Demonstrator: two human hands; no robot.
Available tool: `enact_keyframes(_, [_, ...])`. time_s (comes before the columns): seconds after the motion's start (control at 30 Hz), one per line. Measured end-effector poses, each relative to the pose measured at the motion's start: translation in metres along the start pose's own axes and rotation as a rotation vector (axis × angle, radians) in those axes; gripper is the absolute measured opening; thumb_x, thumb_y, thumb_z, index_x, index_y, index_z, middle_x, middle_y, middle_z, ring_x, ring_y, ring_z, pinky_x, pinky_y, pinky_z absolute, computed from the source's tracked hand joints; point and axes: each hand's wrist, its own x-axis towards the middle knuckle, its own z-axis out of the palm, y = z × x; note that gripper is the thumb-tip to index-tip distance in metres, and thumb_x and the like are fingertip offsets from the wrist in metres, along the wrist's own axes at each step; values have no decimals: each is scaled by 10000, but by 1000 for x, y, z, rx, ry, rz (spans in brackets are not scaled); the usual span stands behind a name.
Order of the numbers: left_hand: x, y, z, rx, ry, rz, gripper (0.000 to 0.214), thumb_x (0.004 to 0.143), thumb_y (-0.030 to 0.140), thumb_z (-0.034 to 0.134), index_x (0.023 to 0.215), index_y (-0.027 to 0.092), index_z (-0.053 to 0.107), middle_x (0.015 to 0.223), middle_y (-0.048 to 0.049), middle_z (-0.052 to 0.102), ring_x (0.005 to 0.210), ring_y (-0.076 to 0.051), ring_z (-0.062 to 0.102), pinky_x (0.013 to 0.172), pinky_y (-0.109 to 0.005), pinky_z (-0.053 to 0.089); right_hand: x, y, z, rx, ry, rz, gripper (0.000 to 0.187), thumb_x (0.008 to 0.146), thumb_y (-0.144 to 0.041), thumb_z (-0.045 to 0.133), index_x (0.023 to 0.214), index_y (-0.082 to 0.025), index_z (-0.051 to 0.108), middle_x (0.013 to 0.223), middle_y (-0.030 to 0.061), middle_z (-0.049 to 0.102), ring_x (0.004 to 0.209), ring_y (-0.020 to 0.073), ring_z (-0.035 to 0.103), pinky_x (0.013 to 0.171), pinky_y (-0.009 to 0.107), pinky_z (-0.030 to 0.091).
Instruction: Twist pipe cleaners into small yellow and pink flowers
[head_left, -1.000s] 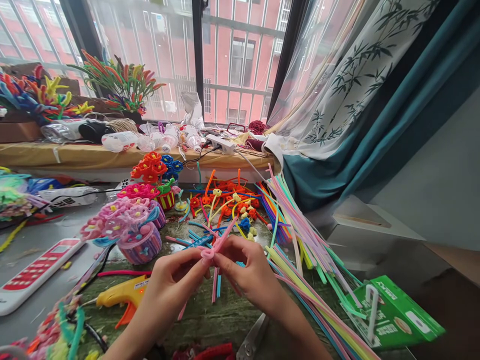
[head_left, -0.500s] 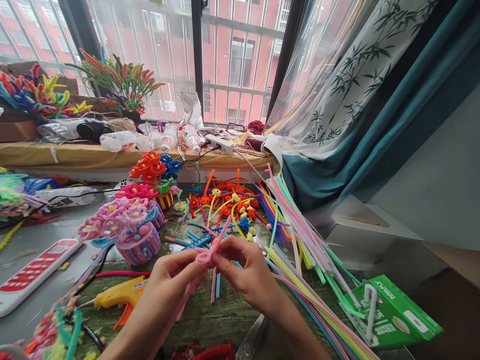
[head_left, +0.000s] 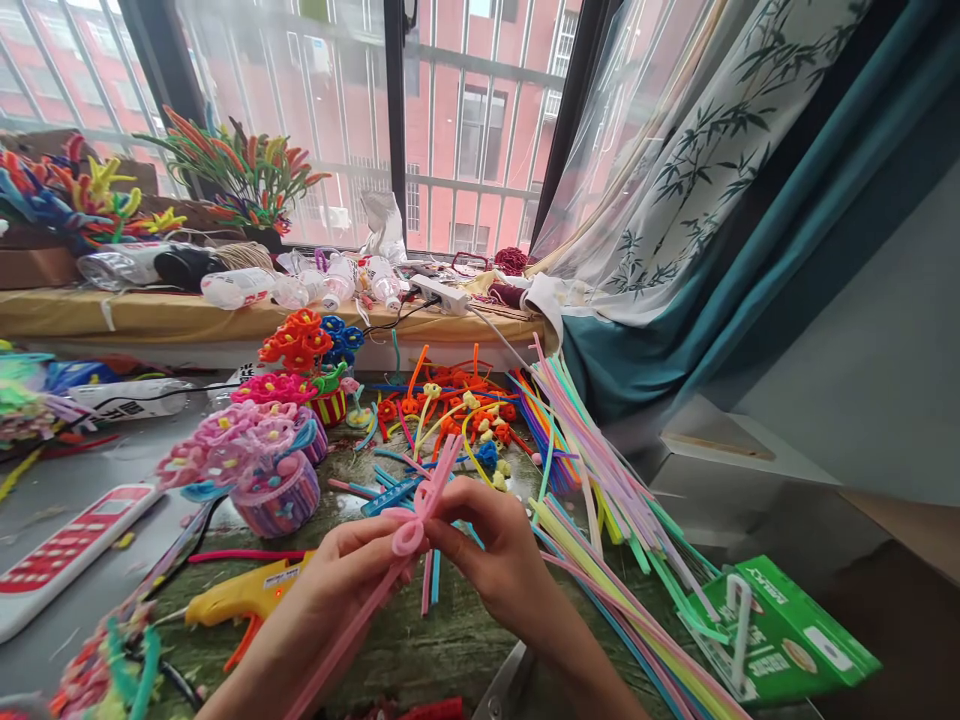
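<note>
A pink pipe cleaner (head_left: 409, 537) is twisted into a small loop, with one end rising up-right and a long tail running down-left. My left hand (head_left: 352, 570) and my right hand (head_left: 487, 540) pinch it at the loop from either side. Below my left hand lies a yellow and orange glue gun (head_left: 244, 595). Loose blue pipe cleaners (head_left: 394, 495) lie just beyond my hands, and a fanned bundle of pastel pipe cleaners (head_left: 600, 480) lies to the right of my right hand.
Orange and yellow pipe-cleaner flowers (head_left: 450, 420) and a pink bouquet in a striped cup (head_left: 277, 500) stand on the green mat. Scissors (head_left: 502, 690) sit at the bottom edge, a green box (head_left: 780, 635) lies right, and a cluttered windowsill (head_left: 225, 315) runs behind.
The pink pipe cleaner's long tail now stretches further down-left past my left hand, and the loop sits slightly lower. The camera view has shifted slightly.
</note>
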Motion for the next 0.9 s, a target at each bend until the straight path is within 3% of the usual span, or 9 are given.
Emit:
enact_keyframes(0.23, [-6,3,4,19,19,-46,222,545,328,834,538,146,708,483,29,478,472,-65,305,408,-167,281,0,-1,1,-61,20,-82,65,854,-240,652,816,-189,668,786,17,662,747,160,615,729,274,468])
enact_keyframes(0.43, [-11,4,13,37,124,-7,225,514,363,801,549,163,705,505,15,533,477,-92,376,451,-209,324,-2,-3,1,-76,21,-131,47,861,-210,642,830,-207,678,813,20,680,784,167,628,759,276,465])
enact_keyframes(0.73, [-10,1,11,-59,53,-15,214,544,317,812,521,150,680,462,43,491,447,-61,316,432,-182,288,-2,-2,3,-42,15,-166,75,858,-171,643,835,-225,691,843,18,695,820,172,635,780,279,459])
enact_keyframes(0.9, [-7,-1,6,165,16,111,267,620,374,793,574,136,681,522,25,533,506,-91,408,490,-186,353,2,-2,1,-119,87,-165,66,866,-220,642,822,-224,692,869,23,651,843,173,608,782,276,449])
